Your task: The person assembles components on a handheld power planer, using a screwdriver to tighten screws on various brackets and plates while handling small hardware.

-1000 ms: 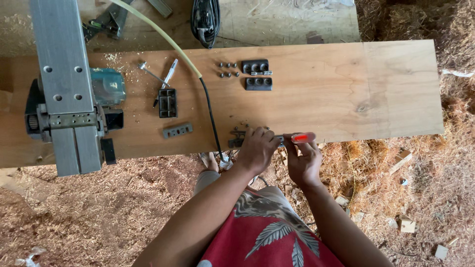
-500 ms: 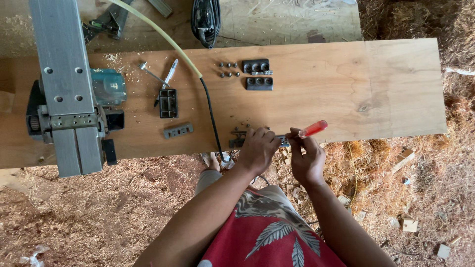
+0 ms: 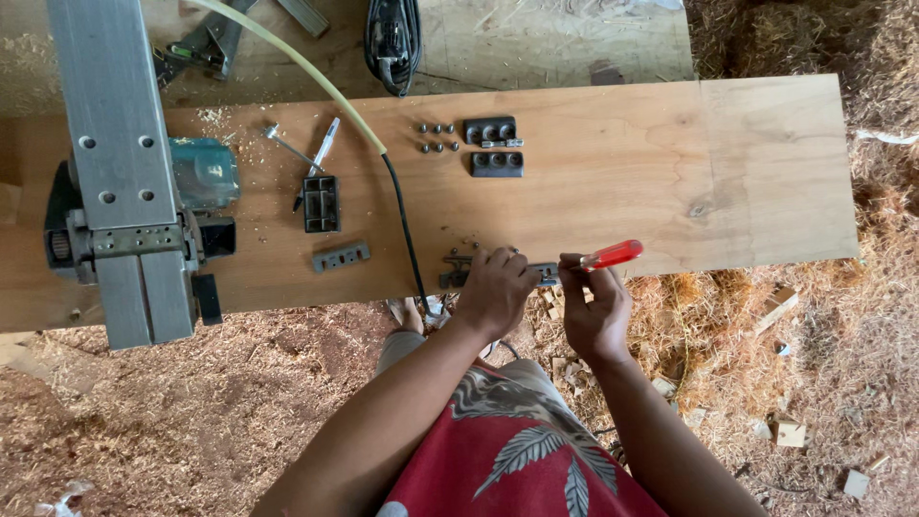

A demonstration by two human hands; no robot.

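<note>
My left hand (image 3: 496,287) presses down on a small grey metal fitting (image 3: 458,273) at the near edge of a long plywood board (image 3: 670,172). My right hand (image 3: 593,311) grips a red-handled screwdriver (image 3: 613,255), its tip pointing left toward the fitting's right end (image 3: 547,274). The screwdriver handle angles up to the right. Most of the fitting is hidden under my left hand.
On the board lie two dark plastic blocks (image 3: 493,146), several small screws (image 3: 436,137), a black plate (image 3: 322,203), a grey bracket (image 3: 342,257), a pen (image 3: 322,148) and a black cable (image 3: 402,215). An electric planer (image 3: 144,220) with a metal rail sits left. Sawdust covers the ground.
The red screwdriver handle has swung from lying level to tilting up to the right. My left hand stays on the fitting.
</note>
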